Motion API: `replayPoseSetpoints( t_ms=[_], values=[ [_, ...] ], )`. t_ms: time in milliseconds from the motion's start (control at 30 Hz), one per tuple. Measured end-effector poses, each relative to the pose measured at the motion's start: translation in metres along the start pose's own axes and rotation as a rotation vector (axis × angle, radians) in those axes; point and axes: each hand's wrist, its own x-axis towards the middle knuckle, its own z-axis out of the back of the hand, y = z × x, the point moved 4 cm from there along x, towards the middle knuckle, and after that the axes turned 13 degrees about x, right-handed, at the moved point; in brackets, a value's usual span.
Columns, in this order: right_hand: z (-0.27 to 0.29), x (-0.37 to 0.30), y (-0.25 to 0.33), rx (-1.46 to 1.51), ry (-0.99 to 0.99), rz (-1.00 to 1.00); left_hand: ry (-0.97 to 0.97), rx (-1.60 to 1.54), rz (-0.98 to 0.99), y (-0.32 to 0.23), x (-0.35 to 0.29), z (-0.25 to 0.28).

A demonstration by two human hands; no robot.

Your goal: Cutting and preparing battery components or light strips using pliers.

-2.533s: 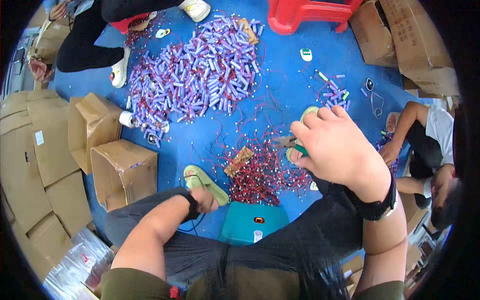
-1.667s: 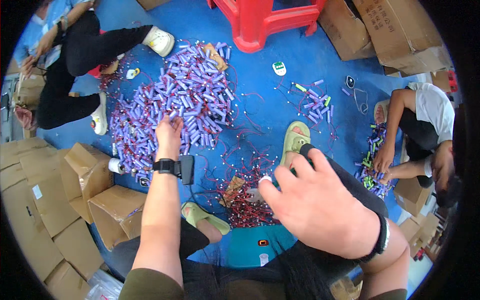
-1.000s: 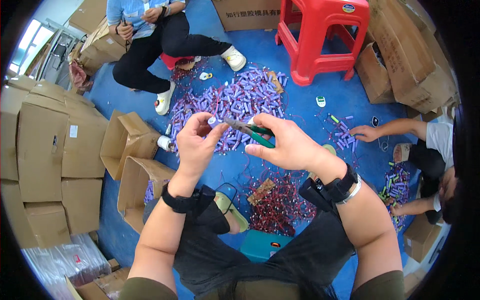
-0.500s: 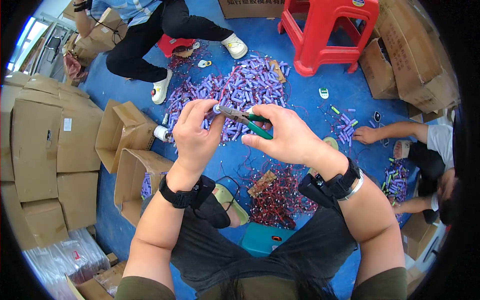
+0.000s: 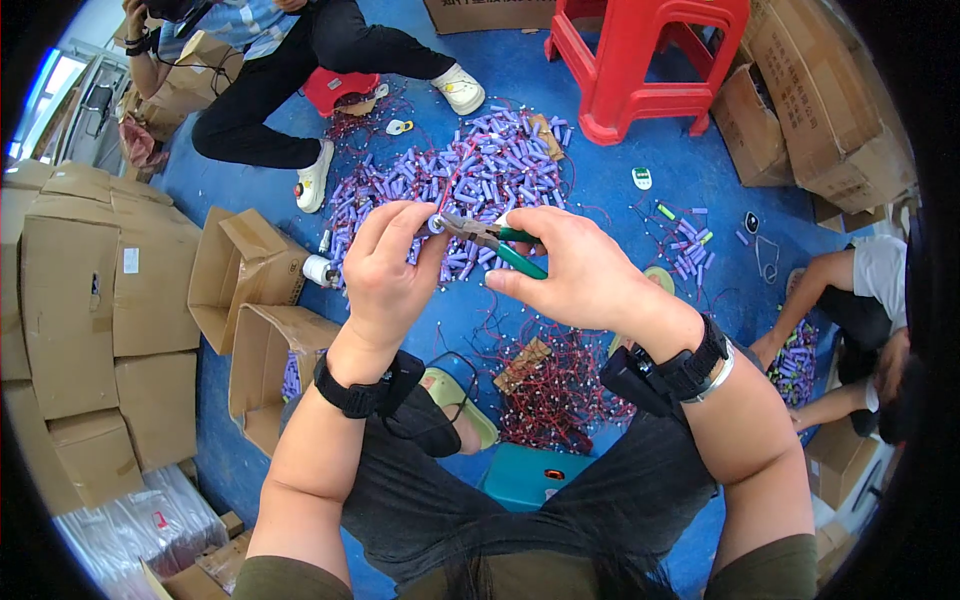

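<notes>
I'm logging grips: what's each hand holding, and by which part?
Your right hand grips green-handled pliers by the handles. Your left hand pinches a purple cylindrical battery cell by its side, near the visible end.

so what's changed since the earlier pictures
The left hand, earlier at the pile of purple cylindrical cells, now holds up one cell. The right hand moved the green-handled pliers leftward to its end. The co-worker at right drew one hand back from the small cell cluster. The red stool stayed put.
</notes>
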Motion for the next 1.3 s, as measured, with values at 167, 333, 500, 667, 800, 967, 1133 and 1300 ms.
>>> replayPoseSetpoints(
  t_ms=[167,333,500,667,800,967,1133,1300],
  values=[
    [-0.003,0.000,-0.003,0.006,0.017,-0.012,-0.005,0.022,-0.041,-0.002,0.001,0.002],
    [0.003,-0.006,0.009,-0.359,-0.266,0.354,0.033,0.001,0.025,-0.007,0.003,0.004],
    [0.002,0.000,0.007,-0.376,-0.225,0.423,0.074,-0.034,0.050,-0.006,0.007,0.007],
    [0.001,0.003,0.014,-0.617,-0.276,0.555,0.274,-0.121,0.303,0.006,0.004,-0.001],
    [0.012,-0.002,0.038,-0.763,-0.597,0.758,0.925,-0.072,0.556,0.030,-0.010,-0.036],
    [0.014,0.004,0.000,-0.529,-0.192,0.335,0.449,-0.857,1.009,0.034,-0.016,-0.025],
    [0.013,0.001,0.009,-0.319,-0.087,0.346,0.200,-1.147,1.247,0.060,-0.022,-0.026],
    [0.005,0.000,0.007,-0.368,0.010,0.379,0.190,-1.376,1.298,0.047,-0.019,-0.028]
  ],
)
